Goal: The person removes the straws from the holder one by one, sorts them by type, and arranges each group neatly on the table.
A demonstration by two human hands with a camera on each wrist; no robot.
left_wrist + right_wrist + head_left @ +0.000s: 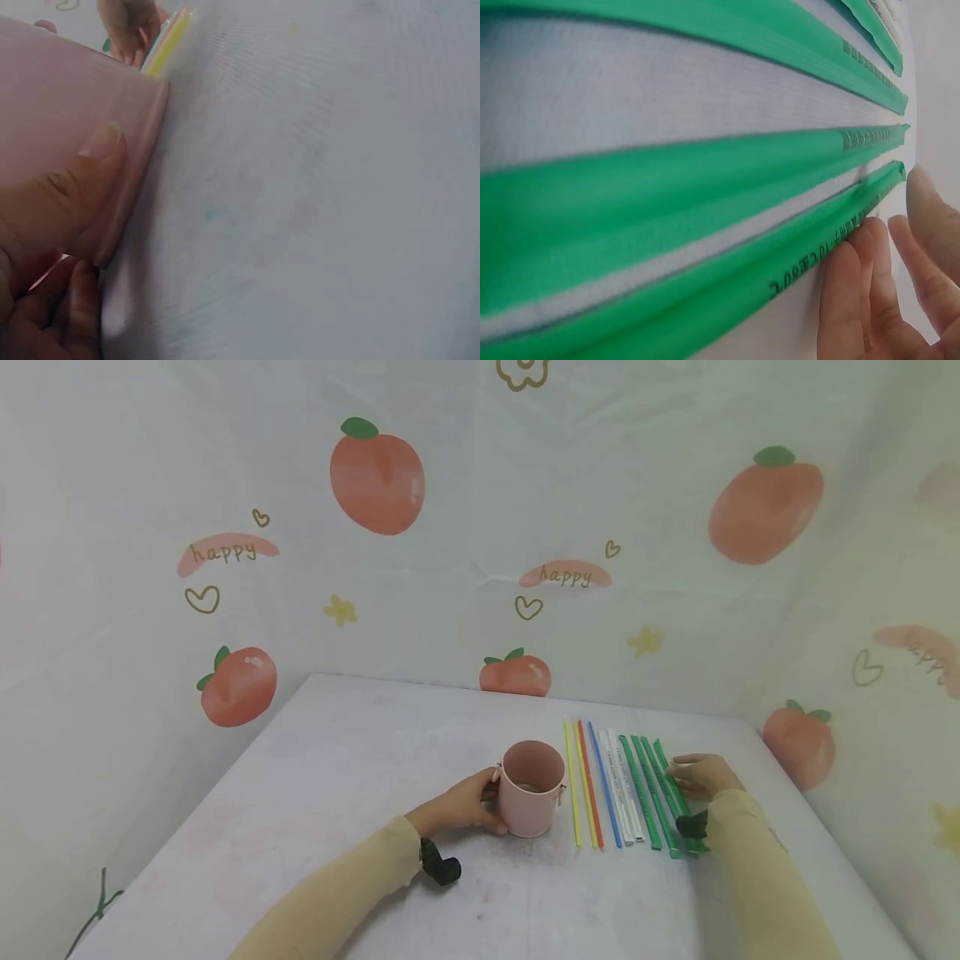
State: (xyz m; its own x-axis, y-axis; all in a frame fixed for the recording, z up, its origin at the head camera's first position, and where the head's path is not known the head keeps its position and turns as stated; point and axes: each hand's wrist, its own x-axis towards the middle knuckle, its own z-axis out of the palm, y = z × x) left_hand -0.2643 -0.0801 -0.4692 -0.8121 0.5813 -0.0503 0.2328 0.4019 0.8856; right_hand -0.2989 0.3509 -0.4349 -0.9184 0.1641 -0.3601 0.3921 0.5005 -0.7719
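Note:
A small pink bucket with little side rings stands upright on the table. My left hand grips its left side; in the left wrist view the thumb lies against the wall near the base. To the bucket's right, straws lie side by side in a row. At the row's right end are several straws in green wrappers. My right hand is beside the outermost green-wrapped straw, its fingertips touching or almost touching the wrapper's edge. The right thumb stands apart from the other fingers.
Left of the green ones lie white-wrapped straws, a blue straw, a red straw and yellow straws. The white table meets a fruit-patterned cloth backdrop at its far edge. A dark cord shows at the lower left.

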